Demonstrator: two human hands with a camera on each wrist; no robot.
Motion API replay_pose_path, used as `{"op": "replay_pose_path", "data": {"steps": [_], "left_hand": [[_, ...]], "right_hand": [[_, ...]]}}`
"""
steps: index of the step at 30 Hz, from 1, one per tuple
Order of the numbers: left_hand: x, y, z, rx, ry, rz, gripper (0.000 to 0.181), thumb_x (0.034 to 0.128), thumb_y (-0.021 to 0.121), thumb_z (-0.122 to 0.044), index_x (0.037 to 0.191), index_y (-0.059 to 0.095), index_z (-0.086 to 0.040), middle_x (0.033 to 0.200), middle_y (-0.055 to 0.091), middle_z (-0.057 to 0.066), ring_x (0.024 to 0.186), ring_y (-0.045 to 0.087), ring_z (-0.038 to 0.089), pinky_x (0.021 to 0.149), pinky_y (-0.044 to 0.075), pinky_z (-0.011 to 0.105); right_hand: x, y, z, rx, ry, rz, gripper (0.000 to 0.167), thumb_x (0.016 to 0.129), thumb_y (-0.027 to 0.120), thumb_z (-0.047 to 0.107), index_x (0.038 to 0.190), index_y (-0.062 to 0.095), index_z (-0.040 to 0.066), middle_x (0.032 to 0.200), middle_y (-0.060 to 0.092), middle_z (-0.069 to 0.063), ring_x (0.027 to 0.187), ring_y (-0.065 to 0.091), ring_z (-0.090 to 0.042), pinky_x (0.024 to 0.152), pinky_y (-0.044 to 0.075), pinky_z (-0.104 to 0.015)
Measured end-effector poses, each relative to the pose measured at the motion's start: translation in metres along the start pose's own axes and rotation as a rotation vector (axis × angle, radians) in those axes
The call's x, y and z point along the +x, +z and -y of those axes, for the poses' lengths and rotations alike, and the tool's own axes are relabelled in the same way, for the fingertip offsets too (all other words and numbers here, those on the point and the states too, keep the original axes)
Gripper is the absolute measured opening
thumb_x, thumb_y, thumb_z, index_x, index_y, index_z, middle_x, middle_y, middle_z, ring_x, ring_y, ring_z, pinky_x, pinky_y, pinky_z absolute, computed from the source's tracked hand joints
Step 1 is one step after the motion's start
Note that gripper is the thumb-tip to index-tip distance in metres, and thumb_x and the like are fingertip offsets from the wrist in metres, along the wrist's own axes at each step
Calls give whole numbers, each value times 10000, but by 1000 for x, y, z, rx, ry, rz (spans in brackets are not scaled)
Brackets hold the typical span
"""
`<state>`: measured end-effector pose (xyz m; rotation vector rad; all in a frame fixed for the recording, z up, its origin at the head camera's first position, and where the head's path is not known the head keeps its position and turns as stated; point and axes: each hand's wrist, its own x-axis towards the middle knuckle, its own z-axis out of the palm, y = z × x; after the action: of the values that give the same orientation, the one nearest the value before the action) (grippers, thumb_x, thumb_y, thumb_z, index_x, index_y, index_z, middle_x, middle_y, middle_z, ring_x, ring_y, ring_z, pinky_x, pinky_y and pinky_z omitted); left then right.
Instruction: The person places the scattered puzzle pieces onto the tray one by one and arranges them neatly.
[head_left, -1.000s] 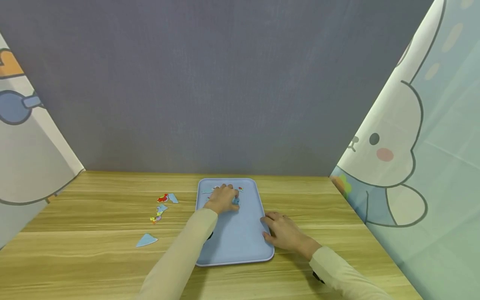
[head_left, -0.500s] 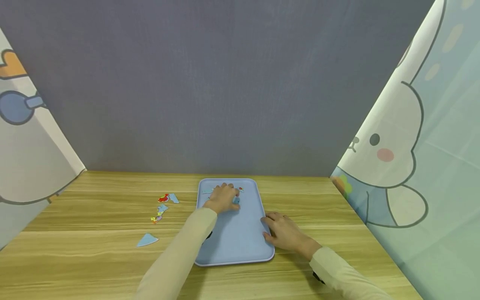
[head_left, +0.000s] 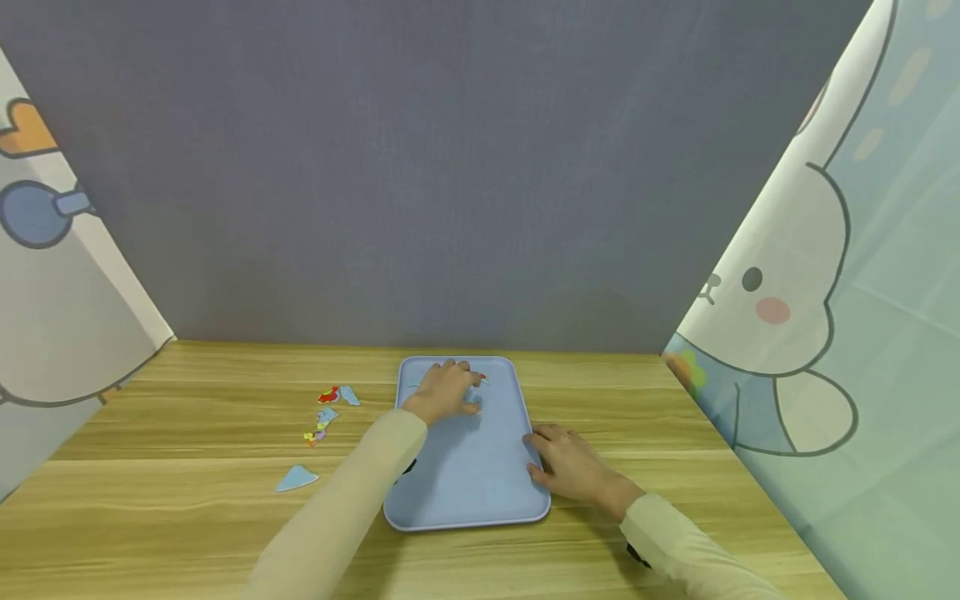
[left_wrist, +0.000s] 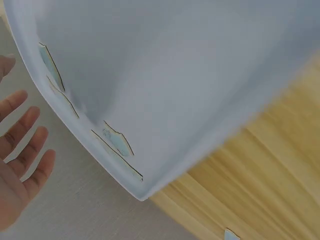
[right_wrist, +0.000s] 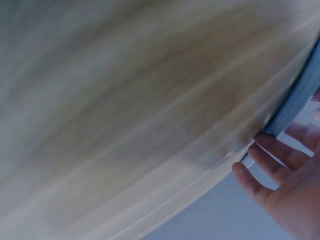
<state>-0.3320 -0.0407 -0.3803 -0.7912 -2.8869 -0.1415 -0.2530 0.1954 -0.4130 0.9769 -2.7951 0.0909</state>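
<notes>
A shallow light-blue tray [head_left: 480,492] lies on the wooden table, with several flat puzzle pieces [left_wrist: 118,141] near its far end. Over that end hovers my left hand [head_left: 444,392], its fingers spread and nothing held in the left wrist view. A blue puzzle piece [head_left: 472,400] lies in the tray between thumb and fingers, partly covered by the hand. Farther back, a small piece with a red mark [head_left: 483,378] shows beyond the fingertips. My right hand [head_left: 573,462] rests against the tray's right edge, fingertips touching the rim [right_wrist: 299,97], fingers only slightly bent.
Left of the tray, loose puzzle pieces lie on the table: a red one [head_left: 328,395], a light-blue one [head_left: 348,395], a multicoloured group [head_left: 320,425] and a light-blue wedge [head_left: 297,477]. A grey panel [head_left: 420,183] stands behind the table.
My left hand has loosened from the blue puzzle piece and risen slightly, leaving the piece in the tray. My right hand has stayed at the tray's edge.
</notes>
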Motion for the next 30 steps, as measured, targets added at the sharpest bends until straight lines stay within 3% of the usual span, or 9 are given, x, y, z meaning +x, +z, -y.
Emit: {"op": "replay_pose_path", "data": {"steps": [9, 18, 30], "left_hand": [[-24, -1, 10, -3, 45, -23, 371, 759, 708, -367, 1062, 662, -158, 989, 608, 13, 867, 520, 217, 780, 466, 411], [-42, 1, 17, 0, 103, -64, 301, 783, 673, -336, 1028, 670, -162, 994, 621, 19, 896, 556, 246, 706, 480, 399], [-68, 3, 26, -9, 183, -93, 255, 774, 683, -308, 972, 675, -146, 933, 621, 14, 866, 562, 223, 713, 498, 410]], "right_hand": [[1, 0, 1, 10, 16, 13, 435, 843, 602, 330, 1174, 586, 48, 1207, 566, -146, 1129, 534, -296, 877, 476, -478], [0, 1, 0, 18, 24, 16, 436, 846, 598, 334, 1179, 582, 53, 1211, 564, -137, 1133, 532, -293, 872, 477, -480], [0, -1, -1, 28, 5, 10, 429, 848, 598, 319, 1176, 582, 44, 1211, 564, -148, 1131, 534, -294, 862, 483, -480]]}}
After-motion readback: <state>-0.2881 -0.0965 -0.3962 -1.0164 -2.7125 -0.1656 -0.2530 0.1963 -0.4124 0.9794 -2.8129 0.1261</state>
